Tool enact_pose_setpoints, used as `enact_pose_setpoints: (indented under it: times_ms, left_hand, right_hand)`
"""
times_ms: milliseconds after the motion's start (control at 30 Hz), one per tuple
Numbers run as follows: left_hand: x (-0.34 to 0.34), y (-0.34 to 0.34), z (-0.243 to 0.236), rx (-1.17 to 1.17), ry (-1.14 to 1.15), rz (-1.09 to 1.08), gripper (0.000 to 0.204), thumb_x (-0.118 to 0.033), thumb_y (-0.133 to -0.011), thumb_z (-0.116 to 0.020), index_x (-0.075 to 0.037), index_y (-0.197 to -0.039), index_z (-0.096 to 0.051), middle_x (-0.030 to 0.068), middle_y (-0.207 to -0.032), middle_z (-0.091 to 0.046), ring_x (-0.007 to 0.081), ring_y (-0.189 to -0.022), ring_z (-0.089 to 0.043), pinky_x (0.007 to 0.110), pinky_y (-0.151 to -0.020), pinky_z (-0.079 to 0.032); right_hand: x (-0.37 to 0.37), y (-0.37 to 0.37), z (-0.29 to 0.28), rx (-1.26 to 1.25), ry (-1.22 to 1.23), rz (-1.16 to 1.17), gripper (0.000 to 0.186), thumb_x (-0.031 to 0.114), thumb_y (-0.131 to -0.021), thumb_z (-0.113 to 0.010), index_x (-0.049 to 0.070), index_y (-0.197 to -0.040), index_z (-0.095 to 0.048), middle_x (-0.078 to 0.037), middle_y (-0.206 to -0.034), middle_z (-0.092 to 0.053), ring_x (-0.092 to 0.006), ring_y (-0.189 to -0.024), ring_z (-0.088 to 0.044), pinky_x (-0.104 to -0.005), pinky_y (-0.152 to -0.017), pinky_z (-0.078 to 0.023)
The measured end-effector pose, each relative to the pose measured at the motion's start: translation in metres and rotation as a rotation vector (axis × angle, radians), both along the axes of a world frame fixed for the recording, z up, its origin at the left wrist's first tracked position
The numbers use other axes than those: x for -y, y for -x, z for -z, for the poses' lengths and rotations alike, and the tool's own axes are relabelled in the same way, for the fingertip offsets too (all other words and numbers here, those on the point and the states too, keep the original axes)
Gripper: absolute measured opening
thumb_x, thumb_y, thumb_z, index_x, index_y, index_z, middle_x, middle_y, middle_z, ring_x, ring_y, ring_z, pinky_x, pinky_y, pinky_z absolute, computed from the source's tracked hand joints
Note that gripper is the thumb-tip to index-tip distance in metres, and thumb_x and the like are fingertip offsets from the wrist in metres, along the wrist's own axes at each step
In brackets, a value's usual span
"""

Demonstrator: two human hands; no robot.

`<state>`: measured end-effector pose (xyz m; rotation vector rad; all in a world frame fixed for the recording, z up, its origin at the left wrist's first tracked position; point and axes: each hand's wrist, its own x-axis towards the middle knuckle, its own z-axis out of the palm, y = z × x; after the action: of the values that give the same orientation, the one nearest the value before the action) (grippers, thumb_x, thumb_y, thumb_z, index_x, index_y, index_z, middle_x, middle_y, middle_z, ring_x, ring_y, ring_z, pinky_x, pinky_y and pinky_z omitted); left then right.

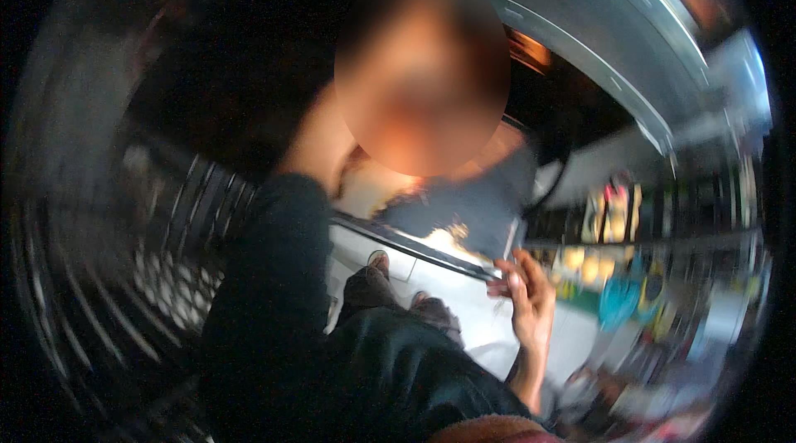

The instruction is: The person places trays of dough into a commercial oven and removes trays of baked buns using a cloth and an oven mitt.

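My left forearm [319, 140], its dark sleeve pushed up, reaches forward toward a dark recess. A blurred oval covers my left hand [398, 70], so its fingers and anything in them are hidden. Below it lies a flat dark grey panel [464, 203] with a pale, bright patch along its near edge. At that panel's near right corner is my right hand [531, 298]. Its fingers are loosely bent and apart, with the tips close to the corner; whether they touch it is unclear. No object shows in this hand.
Orange light glows [528, 51] inside the recess, under a curved metal hood [597, 37]. Wire racks [75, 302] stand at the left. Shelves at the right hold yellow round items [589, 262] and a teal item [620, 302]. My feet [378, 261] are on pale floor tiles [398, 261].
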<state>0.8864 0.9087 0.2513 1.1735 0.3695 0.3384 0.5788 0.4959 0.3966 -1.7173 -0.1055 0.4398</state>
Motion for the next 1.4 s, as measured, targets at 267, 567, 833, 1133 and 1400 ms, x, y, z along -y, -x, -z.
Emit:
enact_pose_setpoints:
  times_ms: [267,567,833,1133,1400]
  left_hand:
    - [0.101,0.164,0.012,0.080,-0.159,-0.055,0.035,-0.035,-0.095,-0.051,-0.009,-0.118,-0.053,0.0077,-0.111,-0.058,0.0255,-0.102,-0.056,0.041,-0.085,-0.049]
    - [0.240,0.574,0.155,-0.276,0.295,-0.507,0.039,-0.036,-0.094,-0.052,-0.010,-0.124,-0.050,0.0087,-0.118,-0.056,0.0265,-0.109,-0.053,0.042,-0.090,-0.047]
    - [0.432,0.864,0.309,-0.589,0.798,-1.065,0.044,-0.037,-0.093,-0.053,-0.012,-0.129,-0.047,0.0096,-0.125,-0.053,0.0274,-0.115,-0.050,0.043,-0.095,-0.045]
    - [0.477,1.038,0.519,-0.601,0.876,-1.308,0.050,-0.037,-0.092,-0.054,-0.013,-0.135,-0.043,0.0105,-0.132,-0.050,0.0284,-0.122,-0.047,0.043,-0.100,-0.042]
    - [0.412,1.051,0.674,-0.129,0.824,-1.347,0.054,-0.037,-0.094,-0.053,-0.013,-0.140,-0.039,0.0111,-0.139,-0.047,0.0293,-0.129,-0.043,0.044,-0.106,-0.038]
  right_hand:
    - [-0.017,0.033,0.011,-0.141,-0.103,-0.481,0.057,0.029,-0.092,-0.063,-0.010,-0.129,-0.045,-0.021,-0.107,-0.065,-0.0246,-0.080,-0.067,-0.0364,-0.069,-0.057]
    - [-0.047,0.094,0.123,-0.371,0.118,-1.586,0.033,0.009,-0.095,-0.055,-0.005,-0.125,-0.052,-0.016,-0.108,-0.066,-0.0182,-0.093,-0.063,-0.0310,-0.087,-0.051]
    - [-0.083,0.221,0.366,-0.424,0.367,-1.578,0.033,0.021,-0.098,-0.054,-0.001,-0.122,-0.057,-0.012,-0.099,-0.067,-0.0174,-0.083,-0.065,-0.0308,-0.078,-0.054]
    - [-0.195,0.319,0.764,0.319,0.371,-1.228,0.035,0.028,-0.100,-0.047,-0.002,-0.110,-0.060,-0.007,-0.102,-0.065,-0.0186,-0.090,-0.058,-0.0326,-0.084,-0.046]
    - [-0.281,0.367,0.854,-0.085,0.090,-0.990,0.033,0.030,-0.099,-0.053,0.001,-0.112,-0.063,-0.005,-0.101,-0.064,-0.0147,-0.091,-0.056,-0.0297,-0.083,-0.045]
